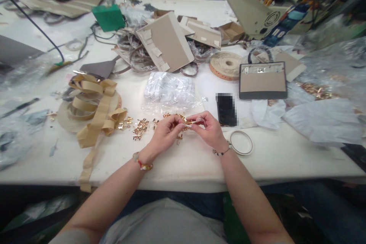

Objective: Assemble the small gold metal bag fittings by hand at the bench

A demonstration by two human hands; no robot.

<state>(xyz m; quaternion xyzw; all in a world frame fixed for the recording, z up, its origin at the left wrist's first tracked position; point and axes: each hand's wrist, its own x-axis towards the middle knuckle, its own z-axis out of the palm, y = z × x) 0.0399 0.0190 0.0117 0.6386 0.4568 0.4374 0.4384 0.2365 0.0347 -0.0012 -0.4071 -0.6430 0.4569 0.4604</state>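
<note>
White worktable, cluttered along its far side with beige panels near twelve o'clock from the hands. At centre, the left hand and right hand meet, thumbs and fingertips pinched closed on a small gold fitting between them; its exact shape is too small to tell. Loose gold pieces lie at nine o'clock, with coiled tan ribbon beyond. Nearby are a clear plastic bag at eleven, a black phone at two and a tape ring at four.
</note>
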